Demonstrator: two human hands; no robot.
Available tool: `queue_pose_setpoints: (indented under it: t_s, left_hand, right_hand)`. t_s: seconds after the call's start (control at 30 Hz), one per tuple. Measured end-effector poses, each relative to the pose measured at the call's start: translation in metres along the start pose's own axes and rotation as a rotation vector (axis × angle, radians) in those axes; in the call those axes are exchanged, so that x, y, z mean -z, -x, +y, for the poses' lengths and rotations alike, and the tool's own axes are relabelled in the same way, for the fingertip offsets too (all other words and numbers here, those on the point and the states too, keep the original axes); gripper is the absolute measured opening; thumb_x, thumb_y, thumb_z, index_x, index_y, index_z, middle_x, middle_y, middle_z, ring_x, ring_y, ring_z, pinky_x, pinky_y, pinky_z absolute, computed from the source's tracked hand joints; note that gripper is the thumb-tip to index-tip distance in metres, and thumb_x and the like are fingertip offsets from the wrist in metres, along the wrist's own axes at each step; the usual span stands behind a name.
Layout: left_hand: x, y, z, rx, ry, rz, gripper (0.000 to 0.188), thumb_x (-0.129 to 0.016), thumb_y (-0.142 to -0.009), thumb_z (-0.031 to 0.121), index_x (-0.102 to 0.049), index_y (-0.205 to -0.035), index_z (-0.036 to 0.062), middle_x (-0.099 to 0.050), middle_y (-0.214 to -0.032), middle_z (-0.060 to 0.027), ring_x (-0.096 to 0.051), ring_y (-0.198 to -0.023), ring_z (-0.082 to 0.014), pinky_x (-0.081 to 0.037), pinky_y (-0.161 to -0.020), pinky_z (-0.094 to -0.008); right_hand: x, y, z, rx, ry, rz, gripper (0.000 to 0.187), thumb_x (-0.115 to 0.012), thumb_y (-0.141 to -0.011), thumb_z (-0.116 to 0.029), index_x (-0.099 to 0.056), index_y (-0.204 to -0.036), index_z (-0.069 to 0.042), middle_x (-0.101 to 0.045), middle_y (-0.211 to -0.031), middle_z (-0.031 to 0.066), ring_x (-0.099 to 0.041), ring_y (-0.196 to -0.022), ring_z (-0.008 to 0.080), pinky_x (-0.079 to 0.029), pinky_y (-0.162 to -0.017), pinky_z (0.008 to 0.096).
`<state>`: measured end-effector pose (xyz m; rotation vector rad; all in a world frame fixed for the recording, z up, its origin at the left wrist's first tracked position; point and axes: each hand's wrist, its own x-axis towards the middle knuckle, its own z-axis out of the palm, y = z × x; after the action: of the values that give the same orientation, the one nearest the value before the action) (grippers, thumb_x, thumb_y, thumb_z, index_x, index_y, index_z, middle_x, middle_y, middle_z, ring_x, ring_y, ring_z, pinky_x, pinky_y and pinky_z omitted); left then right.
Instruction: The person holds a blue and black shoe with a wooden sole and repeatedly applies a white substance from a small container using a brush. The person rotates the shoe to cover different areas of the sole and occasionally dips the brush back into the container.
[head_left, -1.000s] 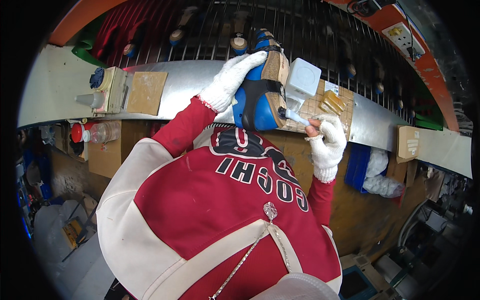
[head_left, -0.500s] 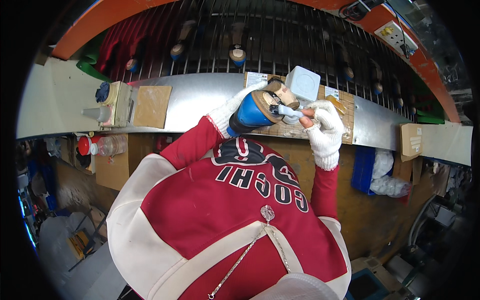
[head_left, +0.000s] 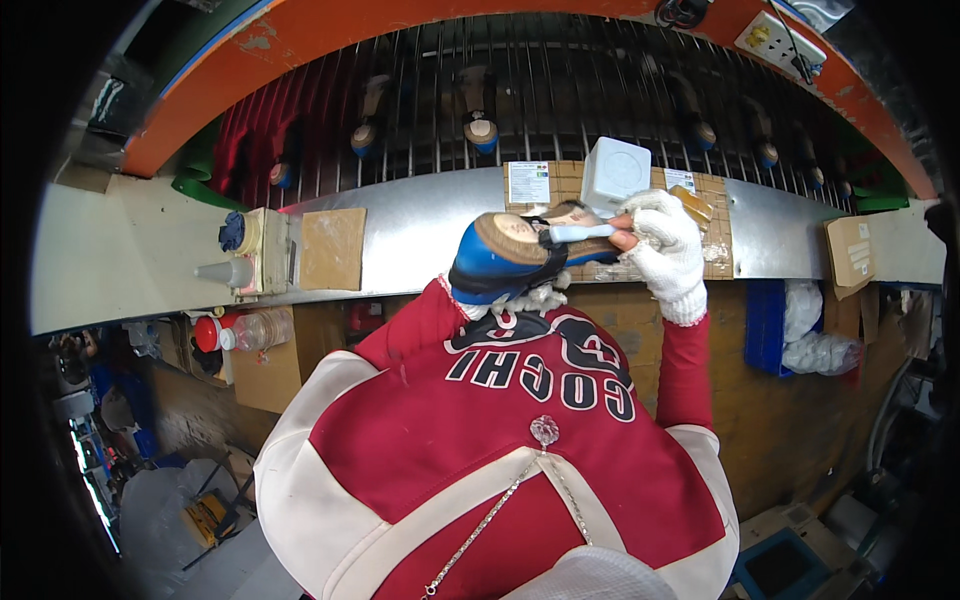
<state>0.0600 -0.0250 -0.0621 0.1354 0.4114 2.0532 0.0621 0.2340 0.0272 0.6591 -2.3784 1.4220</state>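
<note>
A shoe (head_left: 485, 255) on a last, blue at the toe with a tan underside, lies bottom up above the bench's front edge. My left hand (head_left: 542, 298), in a white knitted glove, grips it from below; the shoe hides most of that hand. My right hand (head_left: 665, 240), gloved with bare fingertips, pinches a brush (head_left: 583, 233) by its pale handle. The brush's dark end meets the edge of the underside near the middle of the shoe. Just beyond my right hand stands a white square container (head_left: 615, 178) on a brown grid-patterned board (head_left: 718, 245).
Behind the metal ledge (head_left: 400, 225), several blue-toed shoes, one a shoe (head_left: 481, 130), rest on a rack of rods (head_left: 560, 90). A tan square board (head_left: 333, 250) and a grey cone (head_left: 222, 272) are at left. A cardboard box (head_left: 850, 255) stands at right, near a blue bin (head_left: 767, 325).
My left hand has turned the shoe so more of its underside faces up, with the heel end pointing right. The brush has moved from the side near the heel to the underside's edge.
</note>
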Motion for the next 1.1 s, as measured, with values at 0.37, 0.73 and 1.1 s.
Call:
queue_pose_setpoints:
  t_s: [0.37,0.73,1.1]
  left_hand:
    - [-0.041,0.002,0.061,-0.145,-0.045,0.370,0.051,-0.053,-0.102,0.039,-0.054,-0.138,0.0028,-0.066,-0.128,-0.0166,-0.067,-0.113,-0.0251,-0.054,-0.099,-0.0395]
    - [-0.031,-0.011,0.065,-0.427,0.274,0.156,0.058,-0.055,-0.100,0.044,-0.047,-0.144,0.0069,-0.064,-0.125,-0.0163,-0.064,-0.107,-0.0269,-0.052,-0.099,-0.0419]
    - [-0.031,-0.046,0.050,-0.802,-0.225,0.684,0.067,-0.049,-0.102,0.053,-0.037,-0.150,0.0083,-0.046,-0.149,-0.0110,-0.046,-0.135,-0.0264,-0.036,-0.115,-0.0442]
  right_hand:
    - [-0.004,-0.018,0.016,-0.218,0.328,0.269,0.014,-0.078,-0.082,-0.016,-0.075,-0.089,-0.004,-0.065,-0.088,0.0076,-0.063,-0.082,0.0226,-0.045,-0.071,0.0346]
    - [-0.051,0.009,0.025,-0.683,-0.605,0.252,0.035,-0.054,-0.104,-0.037,-0.064,-0.102,-0.004,-0.058,-0.080,-0.0021,-0.047,-0.066,0.0060,-0.038,-0.062,0.0207]
    - [-0.091,-0.010,0.024,-0.470,-0.892,0.452,0.051,-0.084,-0.080,-0.010,-0.042,-0.109,-0.010,-0.054,-0.103,0.0041,-0.058,-0.089,0.0118,-0.051,-0.076,0.0261]
